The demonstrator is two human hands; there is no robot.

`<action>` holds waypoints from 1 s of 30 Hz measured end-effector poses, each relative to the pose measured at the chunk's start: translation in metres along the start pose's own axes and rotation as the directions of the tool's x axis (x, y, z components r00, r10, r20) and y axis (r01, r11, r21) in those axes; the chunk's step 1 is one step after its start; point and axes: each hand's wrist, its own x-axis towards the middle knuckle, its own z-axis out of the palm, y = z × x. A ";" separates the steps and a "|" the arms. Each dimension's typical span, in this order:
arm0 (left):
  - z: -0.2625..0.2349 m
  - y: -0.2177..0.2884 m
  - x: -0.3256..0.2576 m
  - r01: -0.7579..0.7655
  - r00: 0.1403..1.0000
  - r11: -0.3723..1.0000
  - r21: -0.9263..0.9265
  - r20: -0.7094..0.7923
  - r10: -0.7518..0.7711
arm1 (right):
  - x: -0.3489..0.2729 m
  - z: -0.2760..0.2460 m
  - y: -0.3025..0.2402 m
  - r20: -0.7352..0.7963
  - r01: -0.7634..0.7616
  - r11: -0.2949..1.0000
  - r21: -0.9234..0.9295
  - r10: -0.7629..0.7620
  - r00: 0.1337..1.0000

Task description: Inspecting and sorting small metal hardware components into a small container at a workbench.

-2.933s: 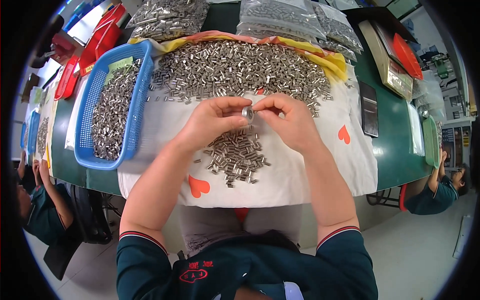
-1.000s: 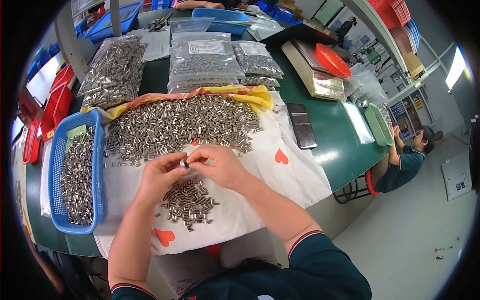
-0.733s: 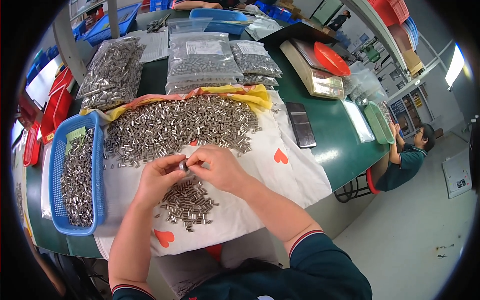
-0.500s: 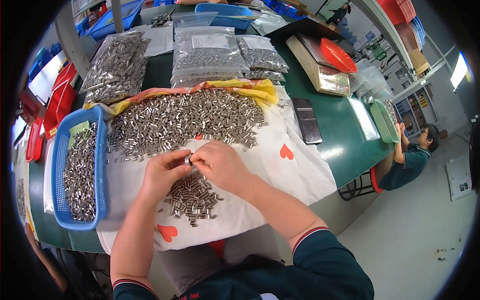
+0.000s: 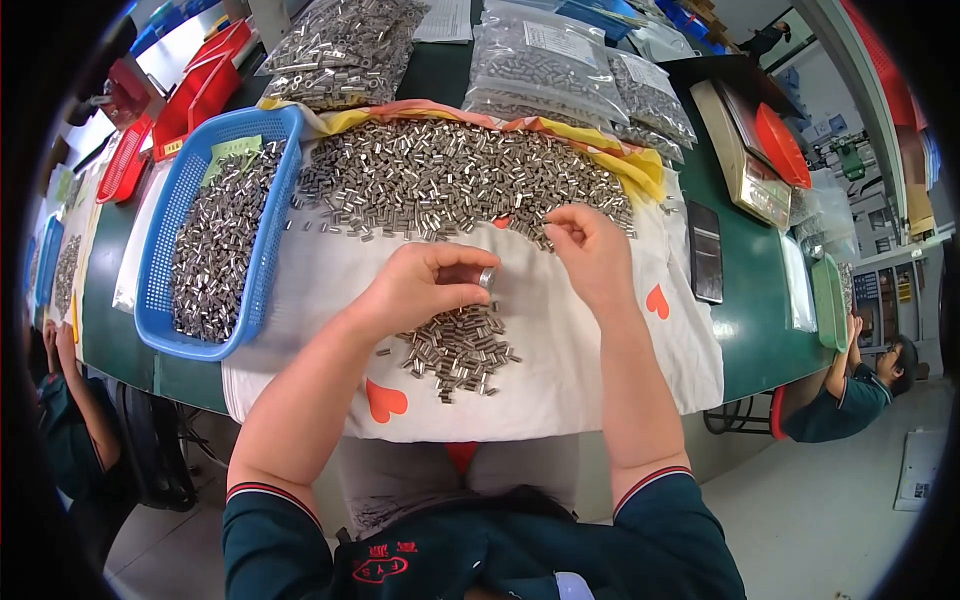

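Note:
My left hand (image 5: 425,283) is above the white cloth, pinching a short silver metal ring (image 5: 487,278) between thumb and fingers. The ring looks wider than the loose pieces. Just below that hand lies a small pile of little metal cylinders (image 5: 455,352). At the near right edge of a large heap of similar cylinders (image 5: 440,180) is my right hand (image 5: 597,255). Its thumb and forefinger are drawn together by the loose pieces; whatever is between them is too small to make out.
A blue basket (image 5: 255,265) of metal pieces stands at the left. Bulging clear bags (image 5: 535,65) line the far side, beyond the yellow-edged cloth (image 5: 560,370). To the right are a dark phone-like object (image 5: 705,250) and a scale-like box (image 5: 740,160). Co-workers sit on both sides.
My hands have parted: the right has moved away to the right, to the large heap's edge, while the left still holds the ring. The whole view has shifted.

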 end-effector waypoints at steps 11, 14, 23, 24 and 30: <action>0.002 -0.003 0.002 0.000 0.999 1.000 -0.025 -0.040 -0.001 | 0.003 0.026 0.007 0.060 0.363 0.725 -0.586 -0.408 0.911; 0.001 -0.003 0.004 -0.001 1.000 1.000 -0.018 -0.027 0.001 | 0.007 0.030 0.009 0.049 0.396 0.690 -0.606 -0.465 0.884; -0.001 -0.005 0.004 -0.031 0.998 0.989 -0.145 -0.063 0.022 | -0.009 0.026 -0.015 -0.029 0.366 0.908 -0.203 -0.379 0.925; -0.002 -0.007 0.004 -0.010 0.997 0.971 -0.239 -0.078 -0.009 | -0.014 0.026 -0.018 0.066 0.138 0.985 0.101 -0.145 0.987; -0.005 -0.010 0.005 -0.046 0.997 0.950 -0.308 -0.076 0.024 | -0.020 0.026 -0.019 0.207 0.102 0.966 0.236 -0.153 0.966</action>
